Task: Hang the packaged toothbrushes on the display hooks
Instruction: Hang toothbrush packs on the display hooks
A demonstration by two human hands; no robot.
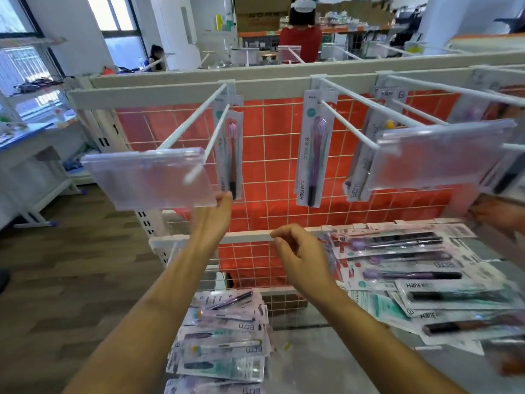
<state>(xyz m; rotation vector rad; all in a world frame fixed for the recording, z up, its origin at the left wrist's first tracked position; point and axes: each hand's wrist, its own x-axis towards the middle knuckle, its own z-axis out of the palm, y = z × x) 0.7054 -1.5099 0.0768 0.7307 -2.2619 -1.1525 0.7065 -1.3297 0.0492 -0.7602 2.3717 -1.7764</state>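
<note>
Head view: left hand (211, 220) spread beneath hanging toothbrush pack (231, 155), right hand (298, 251) loosely curled, empty.

Backing panel (284, 155) red-orange w/ white wire grid (264, 166); hooks (193, 120) white; toothbrush pack (312, 149) purple brush, black handle; floor (71, 251) brown wood.
</note>
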